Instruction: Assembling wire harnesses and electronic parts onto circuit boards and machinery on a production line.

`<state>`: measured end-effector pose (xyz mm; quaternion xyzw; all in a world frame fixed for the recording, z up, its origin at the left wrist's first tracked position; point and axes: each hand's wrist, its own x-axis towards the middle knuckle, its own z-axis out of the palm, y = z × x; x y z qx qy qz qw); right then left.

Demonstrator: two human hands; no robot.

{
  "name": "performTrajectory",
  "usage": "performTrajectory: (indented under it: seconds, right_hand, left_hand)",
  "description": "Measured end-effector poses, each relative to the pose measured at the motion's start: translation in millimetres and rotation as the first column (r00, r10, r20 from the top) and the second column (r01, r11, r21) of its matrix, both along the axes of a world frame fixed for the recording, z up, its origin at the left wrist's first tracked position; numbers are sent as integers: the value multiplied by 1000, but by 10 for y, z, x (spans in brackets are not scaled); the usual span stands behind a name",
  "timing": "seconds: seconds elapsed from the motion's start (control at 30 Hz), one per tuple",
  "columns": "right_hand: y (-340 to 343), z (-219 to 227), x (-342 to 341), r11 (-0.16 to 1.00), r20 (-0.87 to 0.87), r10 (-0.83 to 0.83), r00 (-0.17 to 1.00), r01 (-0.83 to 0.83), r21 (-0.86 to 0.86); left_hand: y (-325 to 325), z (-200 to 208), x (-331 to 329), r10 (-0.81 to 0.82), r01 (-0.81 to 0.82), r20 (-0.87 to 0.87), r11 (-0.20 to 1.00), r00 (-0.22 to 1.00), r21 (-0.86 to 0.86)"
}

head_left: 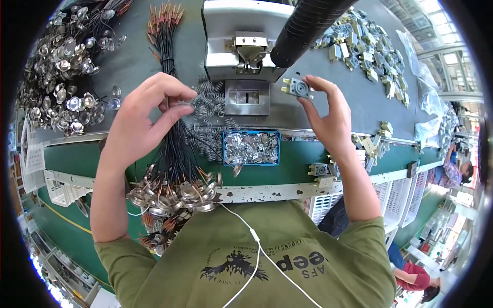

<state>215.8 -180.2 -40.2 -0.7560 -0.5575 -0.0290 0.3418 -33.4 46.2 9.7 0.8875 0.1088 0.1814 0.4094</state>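
My left hand (146, 115) is closed in a pinch over the loose coil springs (209, 102). A small silvery piece, which looks like one of those springs, shows between its thumb and fingertips. Between thumb and forefinger, my right hand (333, 115) grips a small grey switch-like block (298, 88) with brass tabs and a round recess. That block is held above the table, right of a metal fixture (247, 97) with a slot in its middle. A blue tray (280, 149) of small metal pieces sits nearer to me, below the fixture.
A metal press (218, 38) stands behind the fixture, with a thick black hose (308, 31) slanting over it. Black wires (172, 136) with metal discs lie left; more discs (67, 61) are heaped beyond. Similar blocks (367, 46) pile up at far right, beside plastic film (423, 87).
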Motion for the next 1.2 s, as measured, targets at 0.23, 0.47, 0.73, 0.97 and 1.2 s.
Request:
performTrajectory:
  seconds: [0.23,0.47,0.73,0.97,1.2]
  right_hand:
    - [236,340,-280,956,119,264,957,-276,103]
    - [491,-69,-369,942,116,334,935,-326,-85]
    - [320,203,-726,911,192,411,891,-396,-112]
    - [525,347,-1127,497,-250,832,496,-865,-62]
    - [259,645,-588,784,-437,579,688,-616,70]
  left_hand:
    - [113,-30,-118,106,-111,89,992,990,65]
    - [276,-120,-325,262,-261,135,965,956,-22]
    - [267,-76,-502,253,-253,13,966,967,49]
    - [262,-40,-465,186,-175,-76,975,980,136]
    - [194,78,-396,167,-155,-60,974,984,164]
